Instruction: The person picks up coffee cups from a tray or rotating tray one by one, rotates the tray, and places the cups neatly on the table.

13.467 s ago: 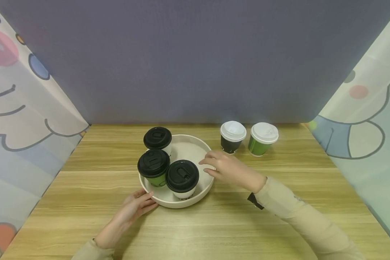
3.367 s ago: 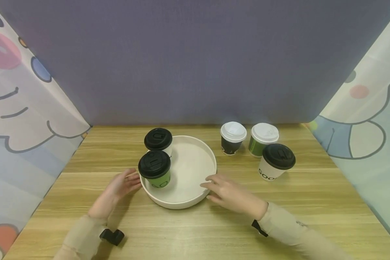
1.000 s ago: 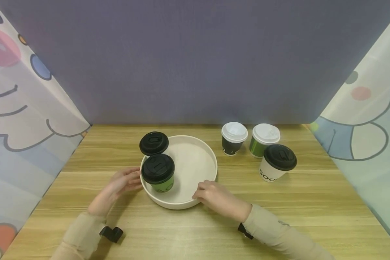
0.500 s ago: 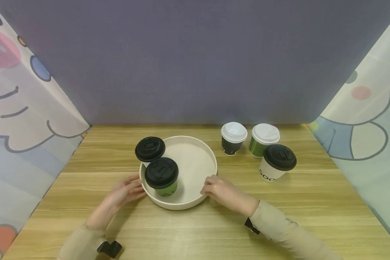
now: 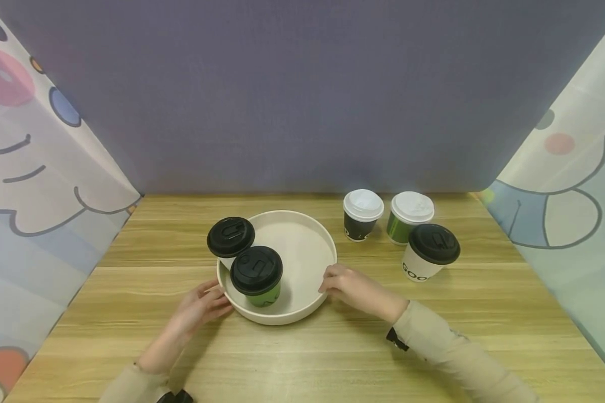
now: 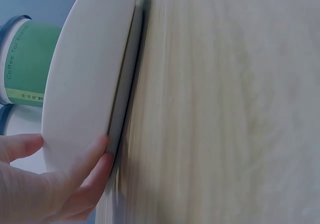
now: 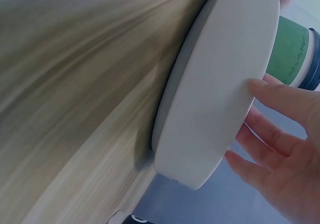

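Note:
A round cream tray (image 5: 310, 263) with a low wall lies on the table. On its left part stand a green paper cup (image 5: 264, 295) with a black lid and, behind it, a white cup (image 5: 230, 237) with a black lid, mostly hidden. My right hand (image 5: 355, 290) pinches the tray's right front rim, thumb outside the wall and fingers over the edge in the right wrist view. At the left front, my left hand (image 5: 196, 309) touches the outer wall with extended fingers (image 6: 92, 176), its thumb (image 6: 22, 146) at the upper edge.
Right of the tray stand a dark cup (image 5: 359, 226) with a white lid, a green cup (image 5: 399, 228) with a white lid, and a white cup (image 5: 419, 265) with a black lid. A grey-violet panel (image 5: 302, 112) rises behind the wooden table (image 5: 302, 364).
The tray's two cups have swung counterclockwise, seen from above: the white one leftward and nearer, the green one rightward and nearer. My right hand has moved rightward along the rim's side; my left came nearer.

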`<state>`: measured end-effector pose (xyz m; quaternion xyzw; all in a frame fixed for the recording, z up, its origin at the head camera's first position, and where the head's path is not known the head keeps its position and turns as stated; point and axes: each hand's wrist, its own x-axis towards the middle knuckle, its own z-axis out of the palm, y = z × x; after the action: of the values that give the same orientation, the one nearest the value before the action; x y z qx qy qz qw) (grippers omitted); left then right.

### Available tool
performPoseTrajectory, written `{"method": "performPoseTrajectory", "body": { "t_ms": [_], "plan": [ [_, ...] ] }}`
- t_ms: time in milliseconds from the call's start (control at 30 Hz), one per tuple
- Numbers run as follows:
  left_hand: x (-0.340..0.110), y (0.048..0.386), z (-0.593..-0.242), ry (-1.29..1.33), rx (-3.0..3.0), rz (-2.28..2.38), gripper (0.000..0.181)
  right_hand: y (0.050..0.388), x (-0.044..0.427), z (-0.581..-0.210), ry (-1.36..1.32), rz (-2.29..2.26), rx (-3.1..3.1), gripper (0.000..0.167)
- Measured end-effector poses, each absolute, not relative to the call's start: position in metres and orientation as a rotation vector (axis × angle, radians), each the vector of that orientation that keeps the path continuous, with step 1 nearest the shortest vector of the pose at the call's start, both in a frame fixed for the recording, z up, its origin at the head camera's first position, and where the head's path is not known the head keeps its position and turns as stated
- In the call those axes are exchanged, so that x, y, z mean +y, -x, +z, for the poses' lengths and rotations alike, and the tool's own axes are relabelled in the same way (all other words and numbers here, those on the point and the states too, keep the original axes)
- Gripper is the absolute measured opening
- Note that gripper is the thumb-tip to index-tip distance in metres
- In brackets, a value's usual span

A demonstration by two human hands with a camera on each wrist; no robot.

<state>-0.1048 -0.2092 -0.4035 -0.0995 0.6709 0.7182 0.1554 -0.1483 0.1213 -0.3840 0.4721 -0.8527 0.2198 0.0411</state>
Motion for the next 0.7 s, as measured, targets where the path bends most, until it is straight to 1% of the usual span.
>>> {"method": "performPoseTrajectory", "body": {
  "t_ms": [400, 700],
  "plan": [
    [-0.199, 0.097, -0.405, 0.378, 1.905, 2.122, 0.055, 0.154, 0.126, -0.384, -1.444, 0.709, -2.641, 0.010],
    [-0.204, 0.105, -0.407, 0.422, 1.929, 2.080, 0.057, 0.139, 0.112, -0.377, -1.435, 0.477, -2.568, 0.018]
  ]
}}
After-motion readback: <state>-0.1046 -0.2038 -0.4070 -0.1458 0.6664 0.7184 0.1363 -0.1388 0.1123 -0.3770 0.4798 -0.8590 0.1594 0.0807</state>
